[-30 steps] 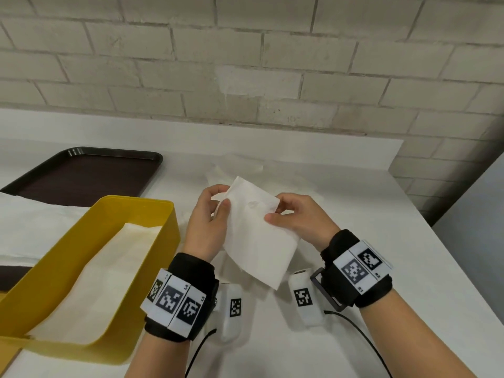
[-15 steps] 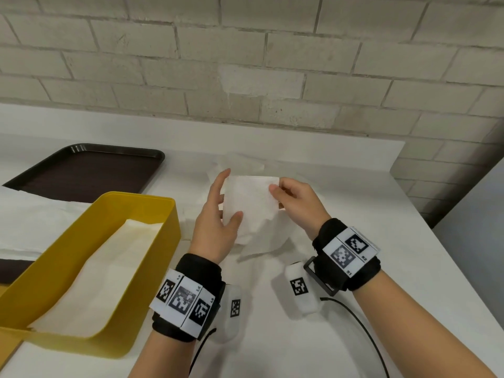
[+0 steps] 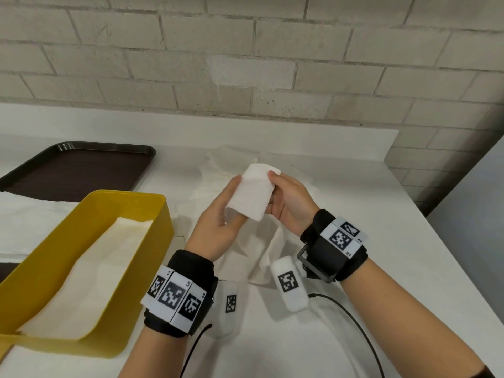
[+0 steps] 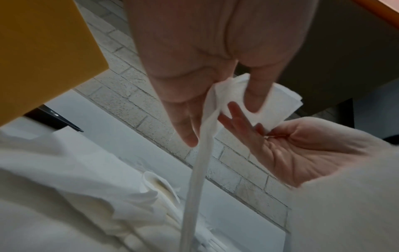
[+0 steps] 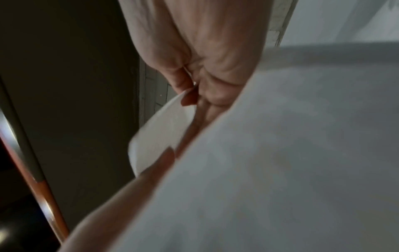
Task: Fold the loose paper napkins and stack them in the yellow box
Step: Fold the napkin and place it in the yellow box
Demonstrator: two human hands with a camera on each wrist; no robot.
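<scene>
I hold one white paper napkin up over the middle of the table, its top part doubled over into a thick fold and its lower end trailing down to the tabletop. My left hand pinches the fold from the left, thumb on one face and fingers on the other. From the right, my right hand pinches the top corner. The yellow box stands to the left of my left hand, with flat napkins lying inside. More loose napkins lie crumpled behind my hands.
A dark brown tray sits at the back left, beyond the box. White paper lies left of the box. The brick wall closes the back; the table ends at the right. Black cables run across the front.
The napkin was spread flat between my hands; now its top is folded over and my hands have closed in on it. Its lower end has dropped to the table.
</scene>
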